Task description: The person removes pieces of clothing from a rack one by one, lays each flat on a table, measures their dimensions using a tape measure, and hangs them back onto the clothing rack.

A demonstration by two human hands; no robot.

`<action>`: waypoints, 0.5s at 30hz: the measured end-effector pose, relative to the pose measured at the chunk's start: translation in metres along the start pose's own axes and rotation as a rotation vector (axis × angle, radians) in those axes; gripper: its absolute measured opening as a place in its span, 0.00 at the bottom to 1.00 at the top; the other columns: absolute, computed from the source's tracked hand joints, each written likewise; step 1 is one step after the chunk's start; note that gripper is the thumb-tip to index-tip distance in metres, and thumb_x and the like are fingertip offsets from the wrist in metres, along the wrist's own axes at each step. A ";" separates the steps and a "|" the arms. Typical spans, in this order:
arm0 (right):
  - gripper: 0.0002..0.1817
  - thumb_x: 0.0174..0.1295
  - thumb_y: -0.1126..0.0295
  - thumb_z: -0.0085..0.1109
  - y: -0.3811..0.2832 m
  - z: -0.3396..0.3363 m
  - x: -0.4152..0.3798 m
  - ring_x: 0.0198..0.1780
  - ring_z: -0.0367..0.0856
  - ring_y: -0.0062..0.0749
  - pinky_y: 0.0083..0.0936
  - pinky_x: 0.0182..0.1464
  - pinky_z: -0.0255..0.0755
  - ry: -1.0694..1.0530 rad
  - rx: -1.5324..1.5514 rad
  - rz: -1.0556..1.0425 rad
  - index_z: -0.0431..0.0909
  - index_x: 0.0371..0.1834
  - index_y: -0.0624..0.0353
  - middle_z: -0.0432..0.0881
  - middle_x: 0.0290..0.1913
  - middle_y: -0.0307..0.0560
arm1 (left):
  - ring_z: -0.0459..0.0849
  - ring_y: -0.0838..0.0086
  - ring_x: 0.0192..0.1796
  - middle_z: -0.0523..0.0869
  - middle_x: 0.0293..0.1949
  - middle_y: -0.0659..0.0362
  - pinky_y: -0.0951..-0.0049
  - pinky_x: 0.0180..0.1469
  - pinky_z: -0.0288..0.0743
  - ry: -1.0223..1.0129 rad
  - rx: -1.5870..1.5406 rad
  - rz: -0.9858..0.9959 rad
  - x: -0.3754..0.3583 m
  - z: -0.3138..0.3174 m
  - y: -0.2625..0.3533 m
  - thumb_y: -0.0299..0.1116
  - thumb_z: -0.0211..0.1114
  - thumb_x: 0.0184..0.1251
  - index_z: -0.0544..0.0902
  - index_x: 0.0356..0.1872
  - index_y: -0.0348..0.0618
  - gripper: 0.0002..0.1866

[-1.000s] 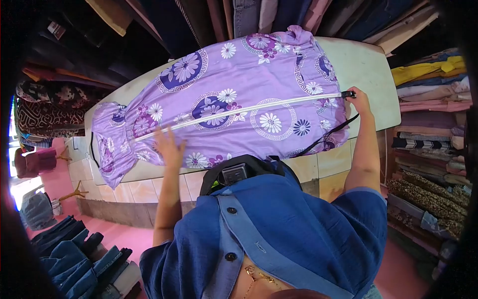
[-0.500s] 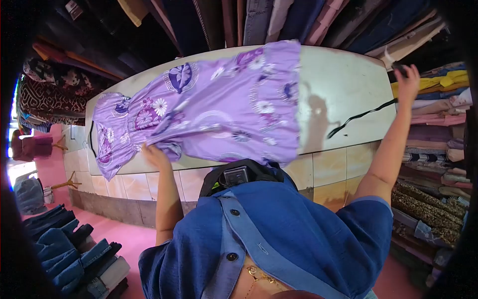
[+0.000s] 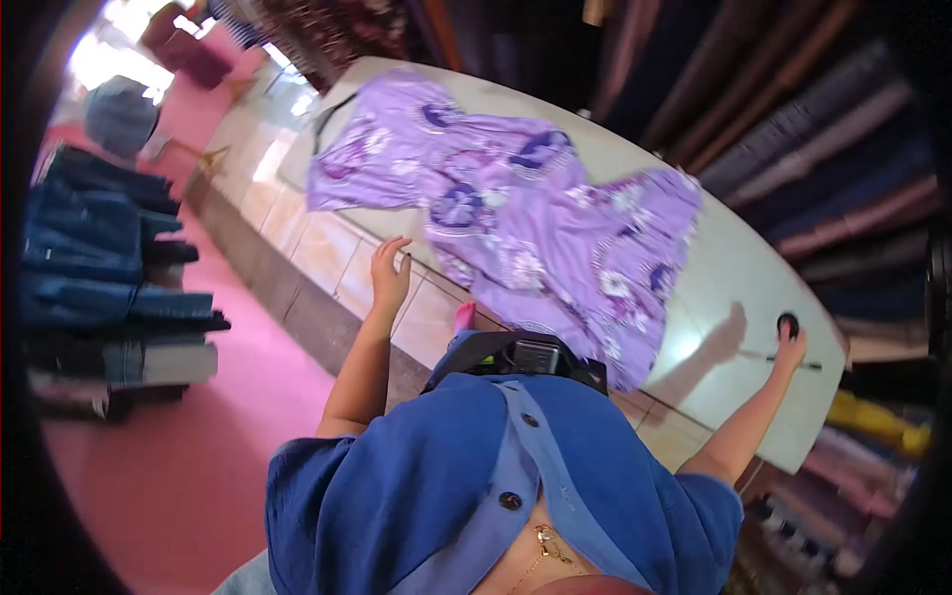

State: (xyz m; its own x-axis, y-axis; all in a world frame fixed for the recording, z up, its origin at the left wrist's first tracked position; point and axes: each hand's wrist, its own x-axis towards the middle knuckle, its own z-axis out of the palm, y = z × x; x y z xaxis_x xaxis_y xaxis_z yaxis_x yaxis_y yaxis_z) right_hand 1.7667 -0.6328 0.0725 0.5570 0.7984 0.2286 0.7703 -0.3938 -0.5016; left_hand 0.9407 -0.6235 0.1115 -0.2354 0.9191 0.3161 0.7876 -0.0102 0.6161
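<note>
A purple floral garment [image 3: 555, 218] lies spread on the light-coloured table [image 3: 734, 258], its narrower end toward the upper left, where a dark strap shows. My left hand [image 3: 392, 273] is off the table's near edge, beside the garment, with its fingers apart and nothing in them. My right hand [image 3: 790, 345] is over the right end of the table, its fingers closed on a small round black object [image 3: 787, 325]. A thin black cord [image 3: 808, 365] lies next to that hand.
Folded jeans [image 3: 89, 228] are stacked at the left over a pink floor [image 3: 198, 436]. Hanging clothes [image 3: 793, 149] line the table's far side. Folded clothes, one yellow [image 3: 883, 421], lie at the right. A foot [image 3: 465, 316] shows below the table edge.
The head view has turned. My left hand has let go of the garment and moved off it. The garment's folds have shifted. My right hand is now over the table's right end.
</note>
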 end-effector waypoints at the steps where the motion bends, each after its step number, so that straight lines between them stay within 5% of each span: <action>1: 0.26 0.56 0.53 0.61 -0.019 0.013 -0.012 0.25 0.79 0.33 0.26 0.23 0.70 -0.072 0.114 0.153 0.73 0.42 0.69 0.79 0.29 0.50 | 0.73 0.58 0.55 0.80 0.47 0.52 0.63 0.59 0.63 0.022 0.035 -0.017 0.003 -0.011 -0.005 0.23 0.61 0.53 0.79 0.44 0.45 0.15; 2: 0.26 0.56 0.53 0.61 -0.040 0.021 -0.027 0.22 0.78 0.30 0.23 0.19 0.68 -0.145 0.218 0.313 0.73 0.43 0.70 0.78 0.28 0.48 | 0.73 0.58 0.55 0.80 0.47 0.52 0.62 0.59 0.63 0.037 0.064 -0.029 0.006 -0.021 -0.012 0.23 0.61 0.53 0.80 0.43 0.46 0.14; 4: 0.28 0.57 0.48 0.57 -0.051 0.040 -0.044 0.32 0.82 0.39 0.33 0.35 0.74 -0.184 0.274 0.435 0.73 0.46 0.64 0.82 0.34 0.49 | 0.72 0.58 0.56 0.80 0.48 0.53 0.62 0.59 0.63 0.085 0.063 -0.040 0.013 -0.039 -0.040 0.24 0.61 0.53 0.80 0.43 0.47 0.14; 6: 0.33 0.57 0.44 0.54 0.029 0.088 -0.038 0.48 0.78 0.43 0.40 0.49 0.72 -0.050 -0.209 0.249 0.67 0.61 0.52 0.78 0.47 0.56 | 0.72 0.58 0.56 0.80 0.49 0.53 0.62 0.59 0.62 0.114 0.057 -0.092 0.023 -0.058 -0.068 0.24 0.61 0.53 0.80 0.43 0.47 0.14; 7: 0.33 0.57 0.44 0.54 -0.020 0.074 -0.055 0.48 0.78 0.43 0.40 0.49 0.72 -0.042 -0.200 0.236 0.67 0.61 0.52 0.78 0.47 0.56 | 0.72 0.58 0.56 0.79 0.49 0.53 0.61 0.60 0.62 0.129 0.049 -0.117 0.026 -0.068 -0.081 0.25 0.61 0.54 0.80 0.44 0.47 0.14; 9: 0.36 0.57 0.39 0.49 -0.137 0.051 -0.088 0.63 0.64 0.50 0.50 0.62 0.55 0.081 -0.468 0.586 0.58 0.67 0.38 0.69 0.60 0.58 | 0.72 0.58 0.56 0.79 0.49 0.52 0.61 0.60 0.62 0.155 0.055 -0.134 0.037 -0.085 -0.113 0.26 0.61 0.54 0.80 0.44 0.47 0.14; 12: 0.37 0.54 0.34 0.48 -0.183 0.074 -0.114 0.68 0.53 0.54 0.58 0.62 0.51 0.108 -0.218 0.631 0.53 0.68 0.26 0.56 0.69 0.45 | 0.72 0.58 0.55 0.80 0.48 0.52 0.61 0.59 0.62 0.172 0.077 -0.176 0.052 -0.110 -0.157 0.27 0.61 0.54 0.79 0.44 0.46 0.14; 13: 0.37 0.54 0.33 0.46 -0.154 0.107 -0.118 0.68 0.52 0.55 0.61 0.62 0.50 0.157 -0.238 0.472 0.53 0.68 0.25 0.56 0.69 0.47 | 0.72 0.58 0.55 0.80 0.48 0.52 0.61 0.59 0.62 0.176 0.098 -0.196 0.060 -0.117 -0.170 0.27 0.61 0.55 0.79 0.44 0.45 0.14; 15: 0.37 0.54 0.32 0.44 -0.208 0.132 -0.158 0.68 0.51 0.57 0.61 0.62 0.49 0.092 -0.177 0.641 0.53 0.68 0.24 0.55 0.69 0.49 | 0.73 0.57 0.55 0.80 0.48 0.52 0.61 0.59 0.62 0.164 0.100 -0.203 0.079 -0.126 -0.195 0.28 0.62 0.55 0.79 0.44 0.44 0.14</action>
State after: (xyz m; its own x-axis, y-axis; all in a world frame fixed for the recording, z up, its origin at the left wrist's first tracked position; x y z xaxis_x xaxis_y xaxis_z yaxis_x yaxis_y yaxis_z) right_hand 1.4773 -0.6164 0.0305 0.9393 0.3430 0.0050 0.3134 -0.8521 -0.4192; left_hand 0.6970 -0.5985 0.1072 -0.4764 0.8224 0.3109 0.7652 0.2137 0.6073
